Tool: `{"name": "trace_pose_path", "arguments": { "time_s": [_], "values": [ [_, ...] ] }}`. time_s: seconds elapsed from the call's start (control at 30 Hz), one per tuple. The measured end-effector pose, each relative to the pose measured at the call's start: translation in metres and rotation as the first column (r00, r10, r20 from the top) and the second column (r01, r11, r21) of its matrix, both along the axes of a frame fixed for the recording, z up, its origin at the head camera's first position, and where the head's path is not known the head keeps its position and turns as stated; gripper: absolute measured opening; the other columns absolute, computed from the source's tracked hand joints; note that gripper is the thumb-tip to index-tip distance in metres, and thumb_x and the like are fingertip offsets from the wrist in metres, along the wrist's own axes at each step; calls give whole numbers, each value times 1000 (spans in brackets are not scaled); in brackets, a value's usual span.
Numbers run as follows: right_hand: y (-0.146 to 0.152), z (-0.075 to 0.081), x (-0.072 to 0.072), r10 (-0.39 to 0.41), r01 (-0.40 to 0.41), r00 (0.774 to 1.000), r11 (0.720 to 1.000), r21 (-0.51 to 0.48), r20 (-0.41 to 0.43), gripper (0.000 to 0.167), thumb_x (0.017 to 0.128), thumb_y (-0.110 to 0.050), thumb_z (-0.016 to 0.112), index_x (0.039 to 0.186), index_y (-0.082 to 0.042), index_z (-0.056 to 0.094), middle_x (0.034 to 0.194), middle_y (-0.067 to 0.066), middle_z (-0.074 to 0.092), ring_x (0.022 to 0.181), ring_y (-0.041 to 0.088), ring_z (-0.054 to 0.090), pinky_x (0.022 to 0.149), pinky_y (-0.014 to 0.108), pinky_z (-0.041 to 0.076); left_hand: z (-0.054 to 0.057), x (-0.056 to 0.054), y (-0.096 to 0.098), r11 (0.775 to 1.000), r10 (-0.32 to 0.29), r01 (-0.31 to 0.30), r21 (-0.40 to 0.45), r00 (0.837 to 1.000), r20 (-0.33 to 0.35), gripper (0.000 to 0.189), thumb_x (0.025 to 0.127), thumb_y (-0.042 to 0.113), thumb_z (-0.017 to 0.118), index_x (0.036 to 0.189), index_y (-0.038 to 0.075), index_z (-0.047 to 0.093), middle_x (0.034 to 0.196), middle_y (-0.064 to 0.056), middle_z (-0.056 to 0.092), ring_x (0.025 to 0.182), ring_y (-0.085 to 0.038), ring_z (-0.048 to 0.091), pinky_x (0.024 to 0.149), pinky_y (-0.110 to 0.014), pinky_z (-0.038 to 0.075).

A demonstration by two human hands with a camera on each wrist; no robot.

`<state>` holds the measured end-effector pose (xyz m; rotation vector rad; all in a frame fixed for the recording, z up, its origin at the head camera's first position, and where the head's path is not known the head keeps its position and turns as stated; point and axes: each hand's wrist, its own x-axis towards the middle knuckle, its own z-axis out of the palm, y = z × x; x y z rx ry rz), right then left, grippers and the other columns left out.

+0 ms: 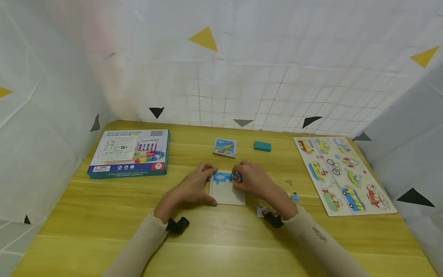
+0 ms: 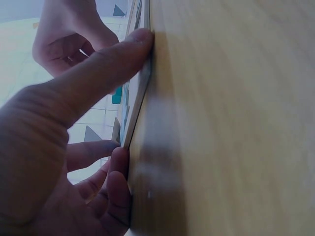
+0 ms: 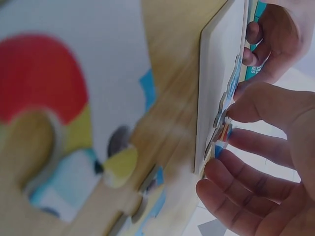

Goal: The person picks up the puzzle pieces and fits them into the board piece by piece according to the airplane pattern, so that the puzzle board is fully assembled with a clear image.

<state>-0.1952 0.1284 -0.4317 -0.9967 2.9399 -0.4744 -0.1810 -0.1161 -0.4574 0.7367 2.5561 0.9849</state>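
A pale square puzzle board [image 1: 226, 195] lies flat on the wooden table, with joined blue-and-white puzzle pieces [image 1: 221, 177] along its far side. My left hand [image 1: 194, 186] holds the board at its left edge, thumb near the close corner and fingers at the far one. At the far right corner, my right hand [image 1: 255, 179] pinches a small blue, red and orange puzzle piece [image 3: 225, 133] between thumb and fingers, right beside the joined pieces. Loose puzzle pieces [image 1: 260, 211] lie near my right wrist, partly hidden by it; another blue-and-red piece [image 1: 294, 197] shows beyond the forearm.
Behind the board lie a picture card [image 1: 224, 147] with an airplane and a teal block [image 1: 262, 146]. A bead-set box [image 1: 129, 154] rests at the back left. On the right is a large vehicle puzzle board [image 1: 337, 181]. White sheeting [image 1: 173, 77] encloses the table's back and sides.
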Motion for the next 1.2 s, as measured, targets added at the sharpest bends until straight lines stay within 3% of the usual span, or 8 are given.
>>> {"name": "trace_pose_path", "arguments": {
  "time_s": [0.5,0.97,1.2],
  "values": [
    [-8,-5,-1,-26,26,1000,999,20,-16,19,78,-13,81,95,-5,75,85,7,62,72,18,55,64,35,49,-3,0,1,1000,-3,3,-6,1000,-14,107,65,43,94,153,9,41,146,-1,35,110,-14,50,96,-36,44],
    [-11,1,1,-47,47,999,999,23,-11,13,79,-14,83,88,-5,77,77,3,58,68,16,54,59,32,48,-2,-2,1,1000,4,-5,-17,1000,-10,108,66,43,94,153,10,41,147,-1,34,112,-13,50,97,-35,44],
    [-15,1,0,-26,27,999,999,33,-48,5,80,-8,80,81,-4,76,72,1,55,65,15,49,57,30,43,-1,-3,1,1000,11,-11,-22,1000,-9,108,66,43,94,153,10,41,147,-1,35,113,-14,50,99,-36,44]
  ]
}}
